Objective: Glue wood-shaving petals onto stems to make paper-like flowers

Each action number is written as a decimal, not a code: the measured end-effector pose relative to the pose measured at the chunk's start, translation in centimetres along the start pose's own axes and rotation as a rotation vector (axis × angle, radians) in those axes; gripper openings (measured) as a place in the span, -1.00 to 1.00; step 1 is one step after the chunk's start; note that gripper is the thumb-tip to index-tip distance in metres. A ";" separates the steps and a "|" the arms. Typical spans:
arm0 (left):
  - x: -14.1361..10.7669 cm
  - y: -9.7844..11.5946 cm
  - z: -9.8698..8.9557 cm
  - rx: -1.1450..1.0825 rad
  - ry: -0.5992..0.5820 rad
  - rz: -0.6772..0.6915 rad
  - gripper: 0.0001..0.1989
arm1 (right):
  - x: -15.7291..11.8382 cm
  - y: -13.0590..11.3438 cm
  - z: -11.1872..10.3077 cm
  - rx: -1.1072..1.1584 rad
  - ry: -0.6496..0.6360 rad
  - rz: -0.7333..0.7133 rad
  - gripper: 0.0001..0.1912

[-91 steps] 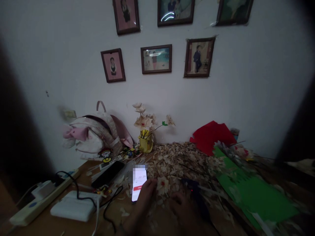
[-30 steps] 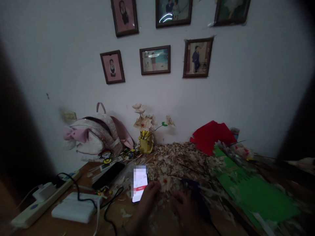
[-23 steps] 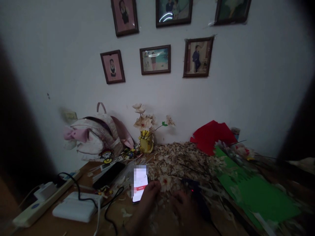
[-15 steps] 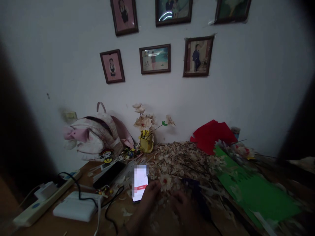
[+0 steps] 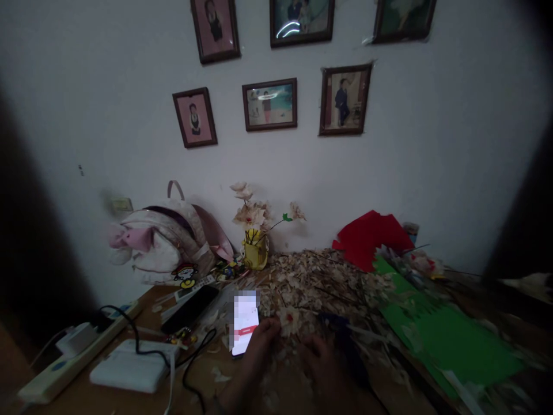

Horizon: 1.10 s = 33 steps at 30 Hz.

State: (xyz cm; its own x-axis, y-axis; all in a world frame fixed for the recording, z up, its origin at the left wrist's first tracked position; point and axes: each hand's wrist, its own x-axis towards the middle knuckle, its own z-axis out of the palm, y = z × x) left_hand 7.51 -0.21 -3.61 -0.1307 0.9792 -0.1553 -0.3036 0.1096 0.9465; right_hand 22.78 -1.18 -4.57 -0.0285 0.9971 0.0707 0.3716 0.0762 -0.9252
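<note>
I have both bare hands near the front edge of the table (image 5: 205, 369), with a pale flower (image 5: 290, 321) with a red centre between and slightly beyond them. Left hand (image 5: 264, 337): fingers bent and together at the flower's left edge; in this dim light I cannot tell whether they are clamped on it. Right hand (image 5: 317, 351): fingers curled, tips close to each other, just below the flower on its right; I cannot tell whether they pinch anything.

A dark blue gun-shaped tool (image 5: 348, 349) lies directly right of the right hand. A lit phone (image 5: 246, 320), its screen partly pixelated, sits just beside the left hand; a dark phone (image 5: 190, 308) lies farther toward the left edge.

Pale scraps (image 5: 319, 282) extend from the flower to the back edge, where I see a yellow vase (image 5: 256, 255) of similar flowers. A backpack (image 5: 162, 236) occupies the back left corner, a power strip (image 5: 78, 360) follows the left edge, and a green sheet (image 5: 453, 340) covers part of the right side
</note>
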 end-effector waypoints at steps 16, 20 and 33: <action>-1.2 1.2 0.8 -0.009 -0.052 -0.020 -0.63 | -0.2 -0.9 -0.2 0.151 -0.005 0.023 -0.76; -1.2 1.3 0.6 0.033 -0.059 -0.006 -0.70 | -0.3 -1.3 -0.5 0.173 -0.006 0.046 -0.76; -2.6 1.4 2.0 0.429 -0.218 0.146 -0.84 | -0.2 -1.6 -1.6 0.221 -0.068 0.025 -0.75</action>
State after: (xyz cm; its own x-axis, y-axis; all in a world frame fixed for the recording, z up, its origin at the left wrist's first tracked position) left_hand 9.31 -2.23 -1.36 0.0714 0.9974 0.0065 0.1245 -0.0154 0.9921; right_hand 23.64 -1.46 -2.52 -0.0866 0.9958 0.0282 0.1609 0.0419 -0.9861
